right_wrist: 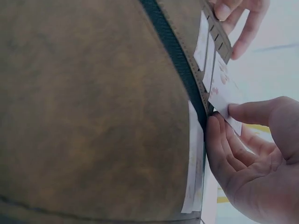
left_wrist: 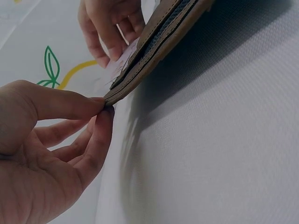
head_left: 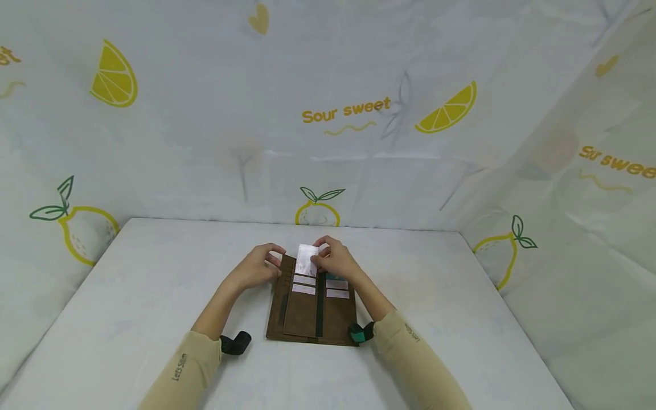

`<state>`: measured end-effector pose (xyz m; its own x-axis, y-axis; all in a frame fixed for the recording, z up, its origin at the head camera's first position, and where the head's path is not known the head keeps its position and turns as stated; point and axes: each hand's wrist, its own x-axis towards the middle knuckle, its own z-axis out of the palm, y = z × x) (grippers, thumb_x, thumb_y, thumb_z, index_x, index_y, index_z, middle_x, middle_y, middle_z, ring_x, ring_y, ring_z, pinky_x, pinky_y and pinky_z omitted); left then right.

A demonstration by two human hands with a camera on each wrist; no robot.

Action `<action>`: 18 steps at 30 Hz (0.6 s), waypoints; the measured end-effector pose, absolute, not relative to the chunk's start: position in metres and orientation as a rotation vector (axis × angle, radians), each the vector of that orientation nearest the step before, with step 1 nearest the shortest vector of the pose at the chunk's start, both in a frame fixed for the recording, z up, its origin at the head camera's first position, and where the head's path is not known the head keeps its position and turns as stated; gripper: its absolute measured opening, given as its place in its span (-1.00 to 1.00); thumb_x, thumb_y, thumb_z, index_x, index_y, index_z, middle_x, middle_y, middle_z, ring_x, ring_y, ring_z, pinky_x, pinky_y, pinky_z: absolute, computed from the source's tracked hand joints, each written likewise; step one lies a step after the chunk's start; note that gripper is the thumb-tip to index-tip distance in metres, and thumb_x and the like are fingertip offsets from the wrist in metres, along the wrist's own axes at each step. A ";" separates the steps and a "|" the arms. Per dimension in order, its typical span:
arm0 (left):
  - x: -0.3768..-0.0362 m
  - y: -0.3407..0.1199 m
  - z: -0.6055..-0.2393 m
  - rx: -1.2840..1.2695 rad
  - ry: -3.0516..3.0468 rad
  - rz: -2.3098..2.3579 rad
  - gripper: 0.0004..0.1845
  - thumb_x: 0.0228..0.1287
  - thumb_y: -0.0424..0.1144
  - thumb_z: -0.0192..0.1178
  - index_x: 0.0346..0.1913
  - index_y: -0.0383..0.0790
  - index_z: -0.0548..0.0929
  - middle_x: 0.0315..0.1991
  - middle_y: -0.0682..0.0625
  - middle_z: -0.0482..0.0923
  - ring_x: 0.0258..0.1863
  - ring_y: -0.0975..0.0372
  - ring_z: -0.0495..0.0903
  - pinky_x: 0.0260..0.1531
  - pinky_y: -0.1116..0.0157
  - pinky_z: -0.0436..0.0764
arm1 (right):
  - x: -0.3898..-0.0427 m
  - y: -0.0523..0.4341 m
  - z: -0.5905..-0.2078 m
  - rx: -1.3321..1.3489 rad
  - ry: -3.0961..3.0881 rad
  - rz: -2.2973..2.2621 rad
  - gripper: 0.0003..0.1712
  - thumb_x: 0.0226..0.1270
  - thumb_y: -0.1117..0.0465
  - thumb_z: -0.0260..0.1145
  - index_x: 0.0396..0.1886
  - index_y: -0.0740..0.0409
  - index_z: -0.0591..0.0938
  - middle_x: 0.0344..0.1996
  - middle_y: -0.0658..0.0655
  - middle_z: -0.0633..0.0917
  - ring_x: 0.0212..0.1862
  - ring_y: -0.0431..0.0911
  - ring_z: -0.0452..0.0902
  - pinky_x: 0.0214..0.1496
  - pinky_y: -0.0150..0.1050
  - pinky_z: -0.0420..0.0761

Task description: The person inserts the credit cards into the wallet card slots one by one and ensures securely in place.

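Beige sleeves [head_left: 410,353] are being seen nearest the camera, one on each forearm, with a dark wrist strap [head_left: 236,343] on the left and a green one [head_left: 360,333] on the right. Just beyond them, a brown wallet [head_left: 312,310] is being laid open on the white table [head_left: 128,296], its long axis running away from the person. Several pale cards [head_left: 304,288] are being shown already seated in the slots on both sides of the dark central spine.

At the far end of the wallet, the left hand [head_left: 258,267] is being used to steady the far left corner. In the left wrist view, thumb and forefinger [left_wrist: 100,126] are being pressed together on the wallet's edge [left_wrist: 122,91], which is being lifted slightly off the table; the remaining fingers are hanging loosely curled and apart.

The right hand [head_left: 335,261] is being held over the far right part of the wallet. A white card [head_left: 307,259] is being pinched between its thumb [right_wrist: 261,112] and the fingertips beneath, with the card's lower edge [right_wrist: 224,95] lying at the topmost slot on the left panel. Whether the card is entering or leaving the slot cannot be told from these views.

As a judgement, the work is being regarded as well along: most slots are being shown filled, and only this one card is being handled.

Farthest off, a backdrop [head_left: 328,114] printed with lemons is being hung round the table.
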<state>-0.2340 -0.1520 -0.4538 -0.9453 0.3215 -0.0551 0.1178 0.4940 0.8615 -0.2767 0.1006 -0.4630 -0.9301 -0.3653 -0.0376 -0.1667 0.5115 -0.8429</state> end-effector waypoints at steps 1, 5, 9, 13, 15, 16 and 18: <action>-0.234 -0.152 -0.454 0.382 2.530 1.434 -0.43 0.27 -0.48 0.31 0.37 -0.47 0.55 -0.02 -0.33 0.70 -0.17 0.06 0.71 -0.23 0.28 0.62 | -0.276 0.101 -0.463 -0.476 2.559 -1.351 -0.62 0.52 0.32 0.37 0.24 0.31 0.55 -0.19 0.37 0.84 -0.36 -0.06 0.82 -0.19 -0.19 0.83; -0.235 -0.151 -0.456 0.379 2.532 1.439 -0.43 0.27 -0.49 0.32 0.36 -0.46 0.56 -0.03 -0.32 0.71 -0.18 0.08 0.71 -0.23 0.29 0.61 | -0.276 0.104 -0.463 -0.543 2.579 -1.290 -0.58 0.49 0.30 0.41 0.24 0.31 0.55 -0.22 0.34 0.84 -0.35 -0.04 0.84 -0.18 -0.24 0.78; -0.234 -0.151 -0.455 0.388 2.532 1.441 -0.44 0.26 -0.50 0.32 0.35 -0.48 0.56 -0.04 -0.33 0.71 -0.18 0.08 0.71 -0.24 0.27 0.62 | -0.277 0.106 -0.463 -0.582 2.575 -1.268 -0.58 0.44 0.28 0.46 0.19 0.31 0.56 -0.26 0.31 0.83 -0.37 -0.15 0.78 -0.21 -0.32 0.67; -0.233 -0.151 -0.453 0.388 2.529 1.438 -0.43 0.26 -0.50 0.32 0.35 -0.49 0.55 -0.03 -0.34 0.70 -0.18 0.07 0.71 -0.24 0.26 0.63 | -0.277 0.108 -0.463 -0.609 2.567 -1.254 -0.60 0.40 0.27 0.50 0.13 0.32 0.59 -0.28 0.29 0.82 -0.38 -0.22 0.69 -0.20 -0.35 0.61; -0.233 -0.151 -0.454 0.377 2.526 1.438 -0.43 0.26 -0.51 0.32 0.36 -0.48 0.55 -0.03 -0.33 0.70 -0.17 0.07 0.71 -0.23 0.27 0.62 | -0.277 0.109 -0.463 -0.621 2.559 -1.247 -0.61 0.39 0.27 0.52 0.10 0.32 0.60 -0.28 0.28 0.82 -0.37 -0.24 0.66 -0.18 -0.35 0.61; -0.233 -0.151 -0.453 0.379 2.526 1.437 -0.43 0.27 -0.51 0.32 0.36 -0.48 0.55 -0.03 -0.33 0.70 -0.17 0.07 0.71 -0.23 0.26 0.63 | -0.276 0.110 -0.463 -0.621 2.554 -1.247 -0.61 0.38 0.27 0.53 0.09 0.32 0.61 -0.28 0.28 0.82 -0.36 -0.24 0.66 -0.17 -0.35 0.61; -0.233 -0.151 -0.453 0.381 2.526 1.436 -0.43 0.26 -0.51 0.32 0.36 -0.48 0.55 -0.04 -0.33 0.70 -0.18 0.08 0.70 -0.23 0.27 0.62 | -0.277 0.110 -0.463 -0.626 2.545 -1.239 -0.62 0.37 0.26 0.54 0.07 0.30 0.64 -0.26 0.26 0.82 -0.33 -0.23 0.67 -0.16 -0.35 0.63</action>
